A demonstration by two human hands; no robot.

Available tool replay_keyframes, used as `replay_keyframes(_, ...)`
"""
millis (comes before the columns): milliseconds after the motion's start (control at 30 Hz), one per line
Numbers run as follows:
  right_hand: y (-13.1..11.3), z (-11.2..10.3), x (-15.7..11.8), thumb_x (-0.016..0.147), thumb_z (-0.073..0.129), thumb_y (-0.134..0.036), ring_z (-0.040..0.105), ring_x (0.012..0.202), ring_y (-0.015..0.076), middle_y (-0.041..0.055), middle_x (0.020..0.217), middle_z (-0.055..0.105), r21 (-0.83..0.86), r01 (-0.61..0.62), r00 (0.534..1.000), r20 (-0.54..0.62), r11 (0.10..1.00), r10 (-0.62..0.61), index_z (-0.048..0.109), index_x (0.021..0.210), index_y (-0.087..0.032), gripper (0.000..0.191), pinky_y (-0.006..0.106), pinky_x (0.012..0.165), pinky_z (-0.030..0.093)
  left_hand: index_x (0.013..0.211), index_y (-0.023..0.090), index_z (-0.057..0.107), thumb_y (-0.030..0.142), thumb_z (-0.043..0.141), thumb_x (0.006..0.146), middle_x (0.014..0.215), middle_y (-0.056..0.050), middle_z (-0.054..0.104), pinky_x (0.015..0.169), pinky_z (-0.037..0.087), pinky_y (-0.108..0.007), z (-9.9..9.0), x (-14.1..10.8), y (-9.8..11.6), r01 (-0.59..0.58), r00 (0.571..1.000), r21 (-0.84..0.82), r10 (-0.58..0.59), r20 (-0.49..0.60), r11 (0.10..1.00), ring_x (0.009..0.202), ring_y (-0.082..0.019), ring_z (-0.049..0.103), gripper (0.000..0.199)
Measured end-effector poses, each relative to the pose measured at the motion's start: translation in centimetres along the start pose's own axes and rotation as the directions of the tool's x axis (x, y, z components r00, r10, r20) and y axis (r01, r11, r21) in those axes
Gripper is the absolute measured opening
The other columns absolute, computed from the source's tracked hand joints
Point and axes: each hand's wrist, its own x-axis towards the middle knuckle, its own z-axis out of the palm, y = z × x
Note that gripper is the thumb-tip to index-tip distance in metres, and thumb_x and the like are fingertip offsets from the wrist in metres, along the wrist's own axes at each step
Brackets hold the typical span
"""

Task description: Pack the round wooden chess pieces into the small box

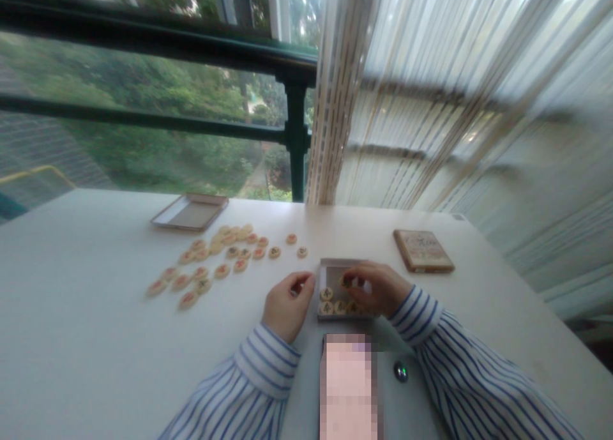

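Here, one piece (345,280) in right fingers (360,273), one near tray (336,275), one far tray (190,214).

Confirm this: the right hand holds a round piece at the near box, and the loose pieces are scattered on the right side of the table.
Wrong side: the head view shows the loose pieces scattered on the left side of the table. The right hand does hold a round piece at the near box.

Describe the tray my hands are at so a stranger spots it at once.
Find the white table, then the two striped sleeves. The tray lies partly beneath the right hand. Unlike the far tray, it has round pieces along its near side.
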Motion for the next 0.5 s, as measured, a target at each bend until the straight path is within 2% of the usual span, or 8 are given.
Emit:
replay_keyframes(200, 0.3, 0.2, 0.6, 0.072, 0.057, -0.027, 0.054, 0.067, 0.0112, 0.0027, 0.08, 0.064, -0.087, -0.015, 0.994, 0.105, 0.996, 0.024, 0.063, 0.089, -0.019, 0.02, 0.022, 0.064, 0.04, 0.09, 0.018, 0.065, 0.04, 0.047, 0.076, 0.078, -0.003, 0.068, 0.061, 0.045, -0.027, 0.2, -0.2, -0.1, -0.046, 0.998, 0.12, 0.04, 0.051, 0.992, 0.065, -0.015, 0.058, 0.031)
replay_keyframes(500, 0.3, 0.5, 1.3, 0.075, 0.055, -0.033, 0.053, 0.067, 0.0108, 0.0025, 0.08, 0.064, -0.116, 0.008, 0.98, 0.199, 0.993, 0.015, 0.063, 0.091, -0.02, 0.022, 0.02, 0.06, 0.036, 0.088, 0.018, 0.065, 0.037, 0.048, 0.076, 0.081, -0.004, 0.068, 0.065, 0.046, -0.028, 0.1, -0.3, 0.1, -0.078, 0.995, 0.145, 0.067, 0.077, 0.986, 0.068, -0.015, 0.059, 0.029)
